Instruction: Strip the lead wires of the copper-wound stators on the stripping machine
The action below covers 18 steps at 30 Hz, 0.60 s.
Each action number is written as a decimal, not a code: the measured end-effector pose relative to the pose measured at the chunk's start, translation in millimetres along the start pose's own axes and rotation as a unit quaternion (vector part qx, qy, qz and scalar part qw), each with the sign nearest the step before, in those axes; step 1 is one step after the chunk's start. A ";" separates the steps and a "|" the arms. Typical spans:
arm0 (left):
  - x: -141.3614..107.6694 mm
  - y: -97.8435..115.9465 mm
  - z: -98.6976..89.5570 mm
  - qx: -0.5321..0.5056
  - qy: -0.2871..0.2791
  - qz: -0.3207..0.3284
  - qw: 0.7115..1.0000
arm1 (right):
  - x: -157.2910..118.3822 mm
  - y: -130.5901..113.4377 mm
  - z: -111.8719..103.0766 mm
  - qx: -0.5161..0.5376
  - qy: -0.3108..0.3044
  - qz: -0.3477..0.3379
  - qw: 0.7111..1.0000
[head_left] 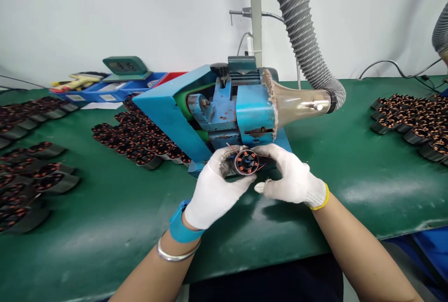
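White and plain at the back, a wall (140, 12); below, right across, a green counter (122, 218), smooth and slightly shiny, perhaps a little slick. On the counter, a blue machine (257, 108), joined to a grey ribbed hose (297, 17) by a clear funnel (297, 102). To both sides, close-packed groups of other stators (427, 122); far left at the back, blue bins (91, 95) and a clock (126, 66). Just before the machine, two gloved hands: the left hand (215, 190), fingers and thumb clamped around the side of one stator (241, 165); the right hand (292, 178) close beside, thumb and fingers apart. Cannot tell whether touching. Probably dense and stiff in the shell, but easily harmed at the coils (249, 170) and loose wires (261, 167). Best gripped around the outer shell, well clear of the copper
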<state>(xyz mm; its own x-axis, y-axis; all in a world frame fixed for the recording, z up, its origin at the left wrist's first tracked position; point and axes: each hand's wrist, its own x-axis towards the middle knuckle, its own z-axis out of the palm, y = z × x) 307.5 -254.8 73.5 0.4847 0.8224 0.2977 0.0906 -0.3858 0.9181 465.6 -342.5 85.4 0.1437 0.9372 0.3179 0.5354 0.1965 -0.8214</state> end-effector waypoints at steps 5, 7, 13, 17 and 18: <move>-1.7 -3.3 -0.9 0.042 -0.020 0.044 0.998 | 0.0 -3.3 -6.3 -0.005 -0.028 0.106 0.994; -1.6 -5.2 -2.8 0.061 -0.032 0.059 0.996 | 1.2 1.1 -9.9 0.048 -0.009 0.118 0.992; -0.5 -8.7 -4.0 0.091 -0.009 0.080 0.993 | 5.5 14.1 -31.0 0.140 0.180 0.145 0.963; -0.3 -7.6 8.5 0.065 0.042 0.038 0.996 | 2.9 7.6 -16.2 0.138 0.008 0.180 0.974; -0.3 -7.8 12.7 0.050 0.057 0.024 0.997 | 1.9 5.8 -7.9 0.157 -0.011 0.176 0.972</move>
<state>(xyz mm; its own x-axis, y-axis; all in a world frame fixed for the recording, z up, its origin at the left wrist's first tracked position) 317.7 -257.3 62.9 0.3890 0.8418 0.3743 0.1579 -0.4612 0.8731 475.6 -341.9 84.9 0.2516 0.9677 -0.0174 0.1745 -0.0630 -0.9826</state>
